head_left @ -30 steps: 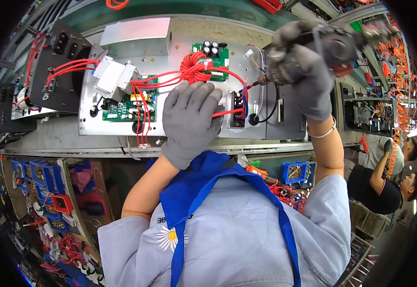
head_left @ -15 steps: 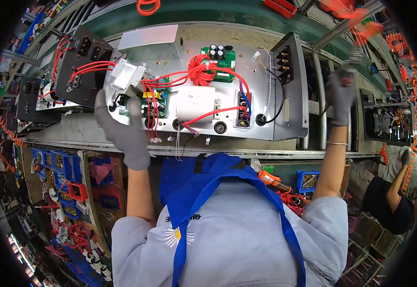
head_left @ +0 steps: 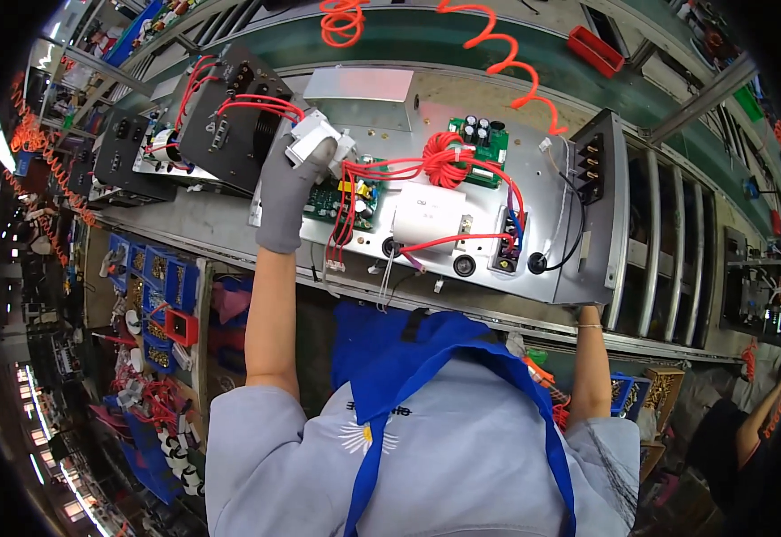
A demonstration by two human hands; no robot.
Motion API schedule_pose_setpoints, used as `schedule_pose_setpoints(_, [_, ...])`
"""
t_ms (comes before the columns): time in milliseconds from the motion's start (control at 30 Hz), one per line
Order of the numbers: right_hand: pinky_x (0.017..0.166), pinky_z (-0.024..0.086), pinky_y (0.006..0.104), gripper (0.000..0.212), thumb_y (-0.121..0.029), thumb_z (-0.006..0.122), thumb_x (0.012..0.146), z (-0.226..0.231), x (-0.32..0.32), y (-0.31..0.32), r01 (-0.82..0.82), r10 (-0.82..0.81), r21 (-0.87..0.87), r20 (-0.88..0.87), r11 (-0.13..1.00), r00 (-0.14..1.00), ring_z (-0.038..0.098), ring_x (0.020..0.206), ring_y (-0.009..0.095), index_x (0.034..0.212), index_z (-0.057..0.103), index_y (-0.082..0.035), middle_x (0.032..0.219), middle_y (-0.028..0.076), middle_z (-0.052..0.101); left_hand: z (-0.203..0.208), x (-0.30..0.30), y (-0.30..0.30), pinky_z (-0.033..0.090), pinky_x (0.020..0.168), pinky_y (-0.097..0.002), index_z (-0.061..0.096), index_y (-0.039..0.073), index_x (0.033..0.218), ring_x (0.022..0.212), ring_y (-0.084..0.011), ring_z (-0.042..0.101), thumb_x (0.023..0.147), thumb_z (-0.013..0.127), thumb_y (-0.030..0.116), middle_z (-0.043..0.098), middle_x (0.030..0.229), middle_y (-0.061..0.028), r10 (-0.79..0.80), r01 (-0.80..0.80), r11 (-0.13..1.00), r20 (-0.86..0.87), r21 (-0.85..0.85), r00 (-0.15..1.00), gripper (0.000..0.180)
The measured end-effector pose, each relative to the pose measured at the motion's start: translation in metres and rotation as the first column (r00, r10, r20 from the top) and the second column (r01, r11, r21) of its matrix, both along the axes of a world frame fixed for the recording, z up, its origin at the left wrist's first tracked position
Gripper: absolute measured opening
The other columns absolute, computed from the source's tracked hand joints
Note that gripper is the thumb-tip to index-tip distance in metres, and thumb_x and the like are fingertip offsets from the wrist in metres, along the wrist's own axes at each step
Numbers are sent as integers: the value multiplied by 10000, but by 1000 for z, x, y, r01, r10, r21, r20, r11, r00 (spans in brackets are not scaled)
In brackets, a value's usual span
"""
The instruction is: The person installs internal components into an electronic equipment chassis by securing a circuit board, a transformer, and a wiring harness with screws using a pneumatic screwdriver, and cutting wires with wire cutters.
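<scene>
My left hand (head_left: pixel 285 192), in a grey glove, is closed around a white, metal-framed block (head_left: pixel 317 141) at the left end of an open metal chassis (head_left: pixel 533 255). The thumb lies over the block and the other fingers go down its left side. Only the wrist of my right arm shows, at the near right corner of the chassis below its dark end panel (head_left: pixel 603 201); the panel hides my right hand (head_left: pixel 592 312) almost wholly. Between them sit a white cylinder (head_left: pixel 428 217), a bundled red wire coil (head_left: pixel 446 159) and a green circuit board (head_left: pixel 489 143).
More dark-panelled units (head_left: pixel 229 107) stand close on the left. Metal rollers (head_left: pixel 645 255) run off to the right. Orange coiled cords (head_left: pixel 502 63) hang over the far side. Blue parts bins (head_left: pixel 162 273) fill a rack at lower left; a red tray (head_left: pixel 594 51) lies beyond.
My left hand has closed on the white block after being open beside it. My right hand has come down from the raised orange cord to the chassis's near right corner. The view has turned.
</scene>
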State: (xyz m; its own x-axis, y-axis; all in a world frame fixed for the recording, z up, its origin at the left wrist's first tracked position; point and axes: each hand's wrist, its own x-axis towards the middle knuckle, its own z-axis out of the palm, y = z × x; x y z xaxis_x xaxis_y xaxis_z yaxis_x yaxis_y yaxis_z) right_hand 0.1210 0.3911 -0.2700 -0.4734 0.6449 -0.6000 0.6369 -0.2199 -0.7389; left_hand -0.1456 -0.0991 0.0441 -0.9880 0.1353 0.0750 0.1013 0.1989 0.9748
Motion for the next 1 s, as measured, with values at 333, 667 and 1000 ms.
schedule_pose_setpoints(333, [930, 449, 288, 394, -174, 614, 920, 368, -89, -70, 89, 442, 640, -618, 763, 650, 580, 1043, 147, 1266, 557, 5, 1147, 76, 620, 80, 13, 69, 482, 929, -318, 442, -18, 1351, 1050, -216, 581, 724, 810, 61, 564, 1198, -110, 172, -193, 980, -673, 45, 719, 731])
schedule_pose_setpoints(667, [913, 508, 338, 469, -146, 678, 840, 392, -194, -130, -543, 511, 327, -828, 774, 229, 598, 1090, 195, 1267, 529, -24, 1205, 119, 587, 115, -14, 238, 455, 884, -402, 411, 51, 1434, 1072, -315, 524, 772, 618, 88, 508, 1287, -163, 209, 136, 975, -926, 174, -315, 694])
schedule_pose_setpoints(1000, [737, 516, 262, 317, -332, 451, 1026, 448, -199, -126, -375, 619, 523, -759, 765, 204, 620, 820, 125, 1020, 600, -53, 956, 45, 644, 151, 26, 164, 297, 1131, -373, 141, 0, 1513, 1383, -383, 303, 554, 877, 507, 319, 1487, -229, -432, 41, 902, -893, -430, 129, 1311])
